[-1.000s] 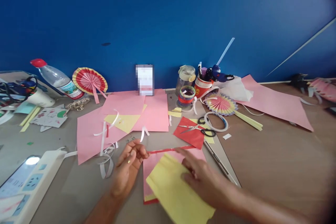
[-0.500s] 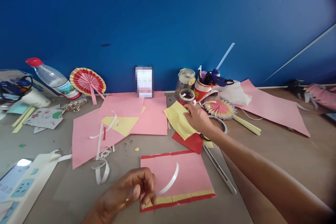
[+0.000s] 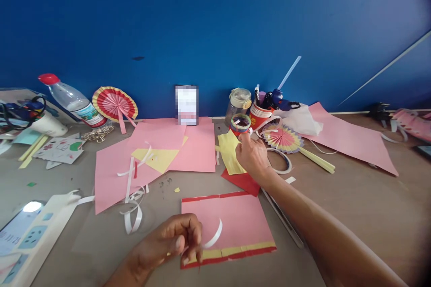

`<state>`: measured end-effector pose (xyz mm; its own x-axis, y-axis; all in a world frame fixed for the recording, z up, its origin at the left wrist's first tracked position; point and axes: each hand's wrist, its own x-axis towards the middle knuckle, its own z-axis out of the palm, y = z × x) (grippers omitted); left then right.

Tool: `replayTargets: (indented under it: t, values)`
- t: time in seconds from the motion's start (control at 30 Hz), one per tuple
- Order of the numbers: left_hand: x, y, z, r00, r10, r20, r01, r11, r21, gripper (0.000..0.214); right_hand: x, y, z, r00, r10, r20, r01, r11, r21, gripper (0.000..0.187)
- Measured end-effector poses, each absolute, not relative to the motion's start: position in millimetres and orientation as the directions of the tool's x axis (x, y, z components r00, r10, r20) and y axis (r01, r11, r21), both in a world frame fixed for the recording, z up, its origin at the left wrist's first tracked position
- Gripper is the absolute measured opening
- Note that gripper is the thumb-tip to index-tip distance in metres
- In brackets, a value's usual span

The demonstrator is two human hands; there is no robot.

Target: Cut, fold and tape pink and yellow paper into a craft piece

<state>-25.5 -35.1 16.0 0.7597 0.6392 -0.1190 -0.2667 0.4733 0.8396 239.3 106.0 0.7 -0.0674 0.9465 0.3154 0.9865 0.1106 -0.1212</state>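
My right hand (image 3: 253, 154) is closed at the right edge of a crumpled yellow paper (image 3: 230, 154), its fingertips partly hidden. Under that paper lies a piece of red paper (image 3: 240, 181). Just beyond the fingers stands a small round tub (image 3: 240, 123). Nearer to me, my left hand (image 3: 170, 242) has its fingers curled over the left edge of a pink sheet (image 3: 232, 219) with red and yellow bands along its edges. A curved white strip (image 3: 214, 235) extends from these fingers above the sheet.
Behind stand a clear jar (image 3: 238, 103), a cup with tools (image 3: 261, 114) and a propped phone (image 3: 187, 105). Paper fans (image 3: 283, 138), pink sheets (image 3: 191, 148) and white strips (image 3: 133, 222) lie around. A metal ruler-like bar (image 3: 284, 222) and a power strip (image 3: 33, 237) flank the sheet.
The yellow paper has turned and shifted slightly right with my right hand. The white strip by my left fingers has dipped and swung left. My left hand stays nearly in place.
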Motion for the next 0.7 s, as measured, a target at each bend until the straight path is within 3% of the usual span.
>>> replayTargets:
  t: [0.17, 0.23, 0.4, 0.53, 0.6, 0.63, 0.7]
  values:
    - [-23.9, -34.8, 15.0, 0.776, 0.623, -0.101, -0.288, 0.492, 0.821, 0.043, 216.3, 112.5, 2.6, 0.098, 0.989, 0.115, 0.91, -0.042, -0.412, 0.032]
    - [-24.0, -34.2, 13.9, 0.777, 0.62, -0.104, -0.291, 0.502, 0.815, 0.043, 208.9, 117.1, -0.3, 0.108, 0.991, 0.084, 0.887, -0.058, -0.458, 0.031]
    - [-27.1, -34.8, 10.5, 0.763, 0.635, -0.118, -0.295, 0.506, 0.81, 0.044, 217.2, 110.5, 3.3, 0.071, 0.994, 0.086, 0.906, -0.028, -0.422, 0.035]
    - [-27.7, -35.9, 12.7, 0.772, 0.627, -0.105, -0.294, 0.499, 0.815, 0.043, 235.0, 72.8, 35.4, -0.062, 0.924, 0.377, 0.938, 0.183, -0.295, 0.036]
    - [-26.7, -35.8, 15.0, 0.777, 0.619, -0.118, -0.278, 0.505, 0.817, 0.045, 236.5, 45.2, 56.0, -0.159, 0.869, 0.469, 0.837, 0.37, -0.403, 0.03]
    - [-26.1, -35.7, 16.0, 0.777, 0.616, -0.132, -0.268, 0.513, 0.815, 0.045, 234.7, 31.2, 65.1, -0.244, 0.864, 0.44, 0.727, 0.464, -0.507, 0.03]
    - [-25.1, -35.2, 17.1, 0.775, 0.612, -0.159, -0.253, 0.531, 0.809, 0.046, 227.4, 6.3, 77.4, -0.488, 0.839, 0.242, 0.467, 0.485, -0.739, 0.033]
